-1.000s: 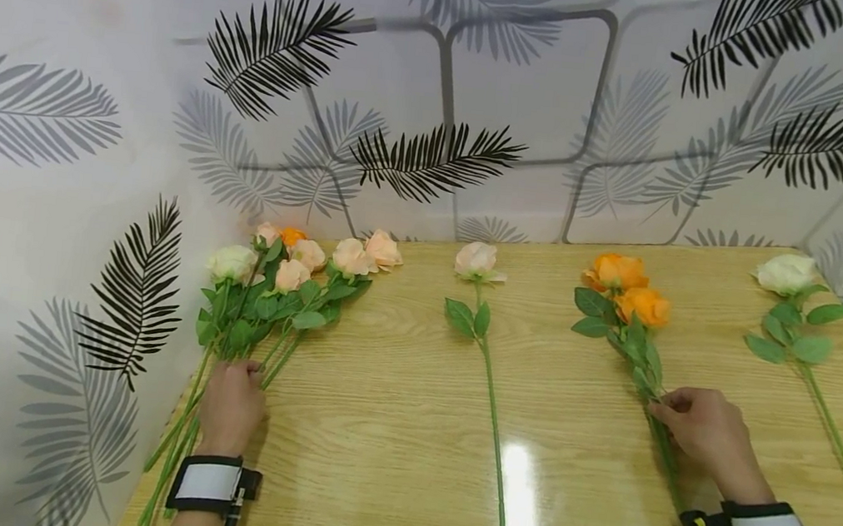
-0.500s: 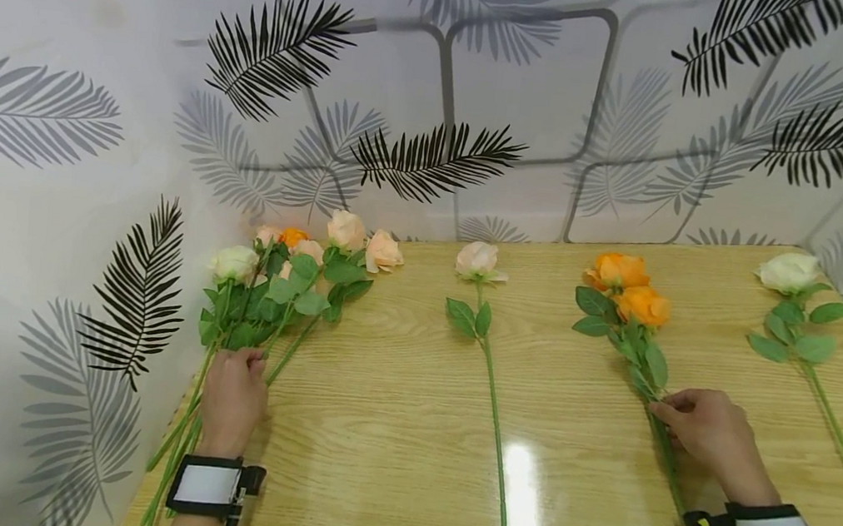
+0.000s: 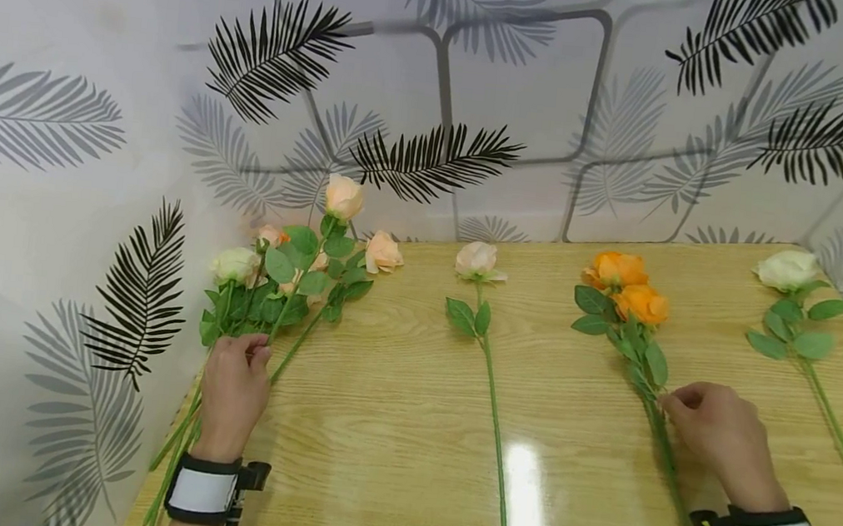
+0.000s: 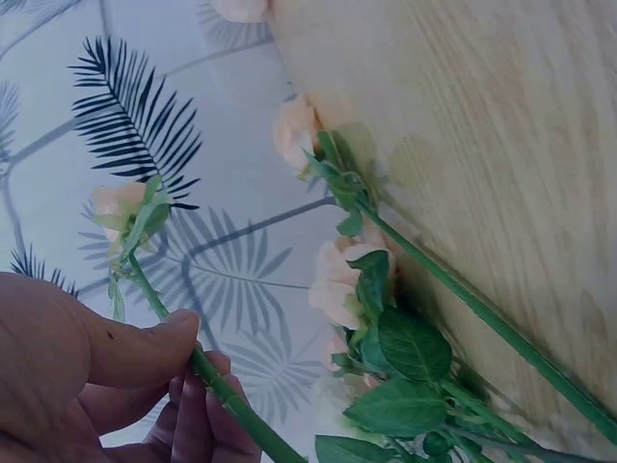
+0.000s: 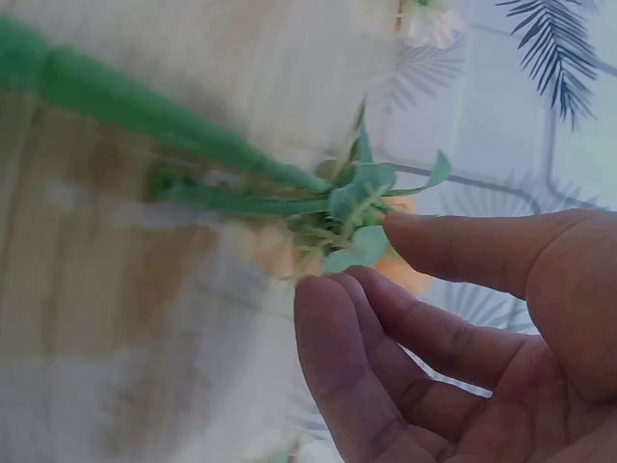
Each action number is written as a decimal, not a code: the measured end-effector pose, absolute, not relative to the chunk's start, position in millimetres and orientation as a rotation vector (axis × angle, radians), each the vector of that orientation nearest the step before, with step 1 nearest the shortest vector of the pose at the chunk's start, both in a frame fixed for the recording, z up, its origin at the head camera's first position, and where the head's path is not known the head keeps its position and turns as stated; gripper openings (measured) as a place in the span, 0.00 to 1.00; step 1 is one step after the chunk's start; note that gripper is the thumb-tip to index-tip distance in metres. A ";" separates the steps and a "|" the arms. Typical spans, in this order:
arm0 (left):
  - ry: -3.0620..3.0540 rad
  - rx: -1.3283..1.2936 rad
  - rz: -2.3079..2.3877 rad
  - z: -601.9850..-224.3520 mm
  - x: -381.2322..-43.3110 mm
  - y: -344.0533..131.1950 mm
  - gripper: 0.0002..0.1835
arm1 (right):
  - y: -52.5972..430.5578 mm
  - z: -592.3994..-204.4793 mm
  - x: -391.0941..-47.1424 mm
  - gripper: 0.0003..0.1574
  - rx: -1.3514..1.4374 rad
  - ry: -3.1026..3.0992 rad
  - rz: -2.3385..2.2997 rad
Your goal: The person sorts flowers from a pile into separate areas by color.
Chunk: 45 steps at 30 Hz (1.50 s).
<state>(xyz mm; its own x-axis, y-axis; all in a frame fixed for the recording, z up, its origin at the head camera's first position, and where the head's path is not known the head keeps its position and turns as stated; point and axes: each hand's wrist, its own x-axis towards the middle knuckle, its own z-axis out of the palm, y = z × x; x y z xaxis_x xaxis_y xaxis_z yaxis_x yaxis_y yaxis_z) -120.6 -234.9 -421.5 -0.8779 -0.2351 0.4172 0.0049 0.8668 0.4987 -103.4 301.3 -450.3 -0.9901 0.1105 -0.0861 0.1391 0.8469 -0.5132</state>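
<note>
My left hand (image 3: 235, 393) pinches the green stem of a peach rose (image 3: 343, 198) between thumb and fingers. In the left wrist view this rose (image 4: 120, 207) stands raised against the wall cloth, apart from the other flowers. Below it, on the left of the table, lies a bunch with several peach roses, an orange one and a white rose (image 3: 235, 265). My right hand (image 3: 722, 440) is beside the stems of two orange roses (image 3: 642, 305). In the right wrist view its thumb (image 5: 463, 246) and fingertips stand apart, close to the leaves, with nothing between them.
A single pale pink rose (image 3: 477, 261) lies mid-table, its stem toward me. At the right edge rests a white rose (image 3: 788, 272). The wooden table (image 3: 392, 427) meets a leaf-patterned wall (image 3: 512, 87) behind and at the left.
My left hand has lifted the peach rose up out of the bunch and raised its head against the wall. The right hand's fingertips have come slightly away from the orange roses' stems.
</note>
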 end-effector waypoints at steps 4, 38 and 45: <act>-2.552 0.170 -0.738 -414.9 -120.3 -229.6 0.10 | 293.7 -442.2 -102.8 0.26 0.198 3.064 -0.822; -2.656 -0.128 -1.760 -399.4 -100.0 -118.7 0.18 | 193.5 -410.8 -102.1 0.16 -0.227 2.918 -1.302; -2.659 -0.188 -1.846 -398.3 -97.7 -104.1 0.21 | 172.0 -413.1 -104.1 0.14 -0.334 2.809 -1.478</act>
